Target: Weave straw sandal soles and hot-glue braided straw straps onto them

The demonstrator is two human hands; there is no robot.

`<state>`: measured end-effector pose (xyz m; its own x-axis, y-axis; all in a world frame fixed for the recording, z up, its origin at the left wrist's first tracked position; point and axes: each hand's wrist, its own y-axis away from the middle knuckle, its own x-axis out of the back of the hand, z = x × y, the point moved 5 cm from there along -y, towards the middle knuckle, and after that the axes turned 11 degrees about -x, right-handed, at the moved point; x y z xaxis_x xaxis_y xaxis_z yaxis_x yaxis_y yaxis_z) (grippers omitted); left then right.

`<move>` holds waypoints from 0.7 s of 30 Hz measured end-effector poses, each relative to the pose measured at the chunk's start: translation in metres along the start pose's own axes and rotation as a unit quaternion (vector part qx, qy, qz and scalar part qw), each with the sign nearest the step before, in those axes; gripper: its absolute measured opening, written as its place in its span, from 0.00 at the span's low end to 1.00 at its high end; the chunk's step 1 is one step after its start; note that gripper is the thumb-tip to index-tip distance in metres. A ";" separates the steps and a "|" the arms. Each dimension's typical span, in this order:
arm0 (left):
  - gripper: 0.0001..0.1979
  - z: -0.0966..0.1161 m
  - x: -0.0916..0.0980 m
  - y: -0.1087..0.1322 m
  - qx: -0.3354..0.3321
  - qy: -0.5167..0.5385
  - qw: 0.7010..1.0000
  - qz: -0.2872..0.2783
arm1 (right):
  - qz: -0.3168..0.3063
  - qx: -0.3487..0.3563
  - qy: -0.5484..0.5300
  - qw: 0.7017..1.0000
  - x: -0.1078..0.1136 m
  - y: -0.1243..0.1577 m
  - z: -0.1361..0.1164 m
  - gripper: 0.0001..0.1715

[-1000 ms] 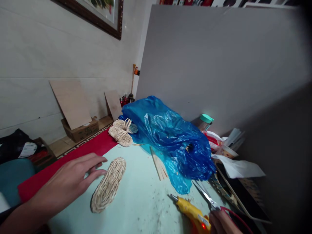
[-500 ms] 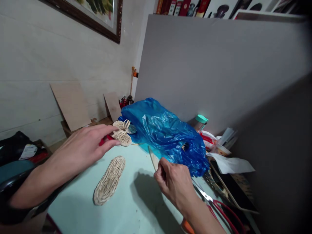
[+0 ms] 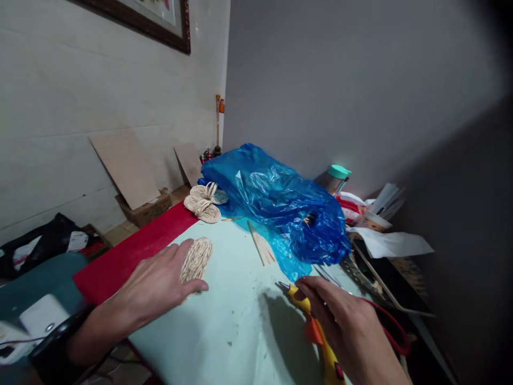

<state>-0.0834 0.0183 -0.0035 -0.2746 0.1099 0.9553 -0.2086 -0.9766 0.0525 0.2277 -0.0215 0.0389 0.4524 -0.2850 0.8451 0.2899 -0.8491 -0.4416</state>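
Note:
On the pale table, my left hand (image 3: 154, 278) grips the lower part of a woven straw sole (image 3: 198, 256), its thumb across the near end and its fingers along the left edge. The sole's lower end is partly hidden by the hand. My right hand (image 3: 348, 315) is over the right side of the table, beside a yellow glue gun (image 3: 300, 299) with an orange trigger and a metal nozzle. Its fingers are loosely bent; whether they touch the glue gun is unclear. Small straw sandals (image 3: 204, 206) rest at the far left by the blue bag.
A crumpled blue plastic bag (image 3: 276, 198) covers the table's back. Thin pale strips (image 3: 261, 243) lie before it. Red-handled scissors (image 3: 390, 323) are partly behind my right hand. A tray with a dark phone-like slab (image 3: 390, 283) stands right. Red cloth (image 3: 132, 254) edges the left.
My left hand has come from beside the sandals to the sole. My right hand has moved right, away from the pale strips, to the glue gun. The view has shifted too.

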 end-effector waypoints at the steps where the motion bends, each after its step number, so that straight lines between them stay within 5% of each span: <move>1: 0.41 0.005 -0.002 0.000 -0.002 0.000 1.000 -0.001 | 0.008 0.004 -0.003 1.000 0.002 0.004 0.000 0.06; 8: 0.47 0.010 -0.013 -0.005 -0.049 0.037 0.998 -0.033 | -0.003 -0.014 -0.029 0.999 0.001 0.019 0.005 0.07; 15: 0.38 -0.002 -0.018 -0.004 -0.075 0.133 0.987 -0.039 | -0.018 -0.014 -0.079 0.997 -0.002 0.020 0.008 0.18; 21: 0.28 -0.005 -0.017 -0.013 -0.071 0.129 0.989 -0.034 | 0.024 -0.086 -0.089 0.992 0.004 0.011 -0.003 0.15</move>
<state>-0.0805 0.0300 -0.0222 -0.4815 0.2357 0.8441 -0.3602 -0.9313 0.0546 0.2302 -0.0334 0.0386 0.6091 -0.2569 0.7504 0.1235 -0.9038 -0.4097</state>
